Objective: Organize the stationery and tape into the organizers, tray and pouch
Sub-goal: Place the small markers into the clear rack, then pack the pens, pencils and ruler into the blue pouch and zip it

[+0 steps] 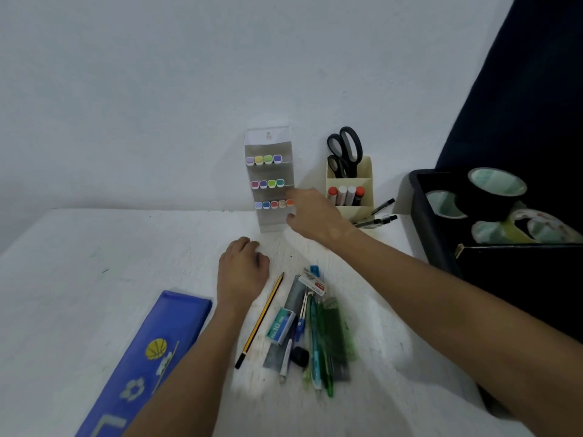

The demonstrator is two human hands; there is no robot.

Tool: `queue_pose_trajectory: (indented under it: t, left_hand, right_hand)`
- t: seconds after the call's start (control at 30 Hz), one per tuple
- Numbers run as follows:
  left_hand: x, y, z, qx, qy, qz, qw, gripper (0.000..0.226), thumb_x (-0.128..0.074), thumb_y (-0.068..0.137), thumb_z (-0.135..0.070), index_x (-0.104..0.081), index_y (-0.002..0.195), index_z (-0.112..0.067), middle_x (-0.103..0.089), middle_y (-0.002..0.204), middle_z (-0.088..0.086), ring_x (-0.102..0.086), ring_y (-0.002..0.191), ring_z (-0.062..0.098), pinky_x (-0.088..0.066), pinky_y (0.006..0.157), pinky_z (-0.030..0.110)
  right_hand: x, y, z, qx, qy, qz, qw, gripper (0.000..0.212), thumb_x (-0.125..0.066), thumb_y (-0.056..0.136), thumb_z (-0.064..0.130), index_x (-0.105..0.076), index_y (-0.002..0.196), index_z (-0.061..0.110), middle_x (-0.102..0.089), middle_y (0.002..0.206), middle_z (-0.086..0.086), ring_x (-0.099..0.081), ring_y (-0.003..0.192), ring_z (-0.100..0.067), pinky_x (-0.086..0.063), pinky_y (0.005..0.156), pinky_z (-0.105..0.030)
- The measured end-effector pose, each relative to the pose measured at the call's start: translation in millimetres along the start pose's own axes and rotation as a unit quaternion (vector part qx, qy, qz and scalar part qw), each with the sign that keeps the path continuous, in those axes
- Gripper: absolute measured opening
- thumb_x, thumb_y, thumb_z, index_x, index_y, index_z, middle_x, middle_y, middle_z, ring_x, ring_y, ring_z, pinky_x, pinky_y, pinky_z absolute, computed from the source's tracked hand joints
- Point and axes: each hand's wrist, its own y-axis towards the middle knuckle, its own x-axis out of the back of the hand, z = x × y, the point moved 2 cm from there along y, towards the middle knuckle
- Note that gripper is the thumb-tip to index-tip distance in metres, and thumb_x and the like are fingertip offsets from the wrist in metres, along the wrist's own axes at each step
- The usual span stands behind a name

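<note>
Nearest on the table (94,247): blue pouch (148,351), flat, soft, zip end can't be made out. Loose pile (303,329) beside it (pencil, pens, staple box) is light and stiff; we'd pinch each mid-shaft. Left hand (241,269) rests loosely curled, holding nothing. Right hand (310,216) touches the clear marker organizer (271,181); can't tell its grip. Cream organizer (350,187): scissors, markers. Black tray (422,216): tape rolls.

Both forearms are bare, each hand (243,269) without rings or gloves.
</note>
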Motion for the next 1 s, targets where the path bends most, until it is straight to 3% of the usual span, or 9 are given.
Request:
queue_pose_trajectory:
  t: [0.17,0.27,0.37,0.5,0.6,0.67,0.83,0.93,1.0]
  left_hand:
    - [16,3,-4,0.097,-0.060,0.068,0.991,0.034,-0.057,0.087,-0.019,-0.067,0.117,-0.007,-0.062,0.127,0.008,-0.058,0.114,0.023,-0.040,0.095,0.025]
    - [51,-1,-3,0.146,-0.077,0.068,0.984,0.030,-0.059,0.085,-0.019,-0.068,0.114,-0.013,-0.066,0.121,0.006,-0.061,0.109,0.020,-0.041,0.092,0.024]
    - [96,-33,10,0.186,-0.018,0.038,0.982,0.030,-0.060,0.085,-0.016,-0.068,0.114,-0.011,-0.067,0.115,0.008,-0.063,0.102,0.022,-0.043,0.090,0.027]
    - [137,-94,32,0.262,0.064,0.122,0.955,0.034,-0.066,0.084,-0.025,-0.065,0.116,-0.012,-0.067,0.112,0.010,-0.062,0.100,0.025,-0.044,0.083,0.026]
    - [149,-133,44,0.284,0.117,0.204,0.930,0.050,-0.071,0.075,-0.050,-0.066,0.115,-0.020,-0.063,0.112,0.008,-0.061,0.099,0.025,-0.046,0.081,0.029]
    - [146,-147,45,0.280,0.135,0.249,0.917,0.059,-0.069,0.074,-0.058,-0.060,0.123,-0.026,-0.055,0.114,0.007,-0.057,0.103,0.025,-0.043,0.083,0.028]
    - [150,-147,34,0.274,0.129,0.199,0.932,0.030,-0.052,0.093,-0.032,-0.066,0.117,-0.021,-0.066,0.096,0.006,-0.061,0.088,0.022,-0.038,0.069,0.021]
    - [155,-134,17,0.272,0.083,0.153,0.946,0.025,-0.047,0.092,-0.018,-0.071,0.091,-0.011,-0.066,0.072,0.007,-0.060,0.063,0.020,-0.045,0.052,0.022]
    - [160,-119,-2,0.248,0.063,0.121,0.959,0.022,-0.050,0.090,-0.017,-0.069,0.083,-0.010,-0.069,0.073,0.010,-0.065,0.067,0.025,-0.053,0.059,0.030]
  right_hand:
    - [7,-39,23,0.031,0.064,0.003,0.997,0.027,-0.059,0.089,0.019,-0.063,0.115,0.011,-0.063,0.115,-0.007,-0.058,0.103,-0.021,-0.046,0.083,-0.028]
    - [-12,-60,40,0.038,0.084,0.074,0.993,0.019,-0.063,0.086,0.020,-0.071,0.101,0.010,-0.067,0.107,-0.006,-0.062,0.092,-0.017,-0.049,0.079,-0.027]
    - [-38,-79,63,0.057,0.122,0.169,0.976,0.019,-0.062,0.086,0.017,-0.073,0.098,0.007,-0.070,0.104,-0.009,-0.065,0.086,-0.019,-0.051,0.074,-0.025]
    - [-73,-108,96,0.073,0.134,0.297,0.943,0.026,-0.051,0.088,0.009,-0.071,0.094,-0.007,-0.072,0.093,-0.022,-0.069,0.067,-0.029,-0.052,0.053,-0.022]
    - [-94,-127,121,0.059,0.132,0.371,0.917,0.028,-0.044,0.088,0.006,-0.068,0.096,-0.006,-0.070,0.095,-0.025,-0.072,0.077,-0.035,-0.058,0.064,-0.039]
    - [-100,-131,126,0.071,0.125,0.359,0.922,0.028,-0.045,0.090,0.006,-0.067,0.106,-0.002,-0.069,0.101,-0.022,-0.071,0.083,-0.036,-0.059,0.069,-0.042]
    - [-96,-132,123,0.066,0.162,0.354,0.919,0.038,-0.046,0.093,0.012,-0.057,0.129,0.008,-0.061,0.125,-0.014,-0.067,0.098,-0.032,-0.056,0.065,-0.035]
    - [-82,-130,115,0.037,0.200,0.373,0.905,0.045,-0.050,0.095,0.025,-0.050,0.132,0.000,-0.061,0.122,-0.016,-0.069,0.087,-0.027,-0.057,0.073,-0.037]
    - [-66,-126,108,0.008,0.226,0.357,0.906,0.055,-0.051,0.094,0.038,-0.043,0.134,0.002,-0.061,0.120,-0.015,-0.068,0.075,-0.022,-0.057,0.068,-0.036]
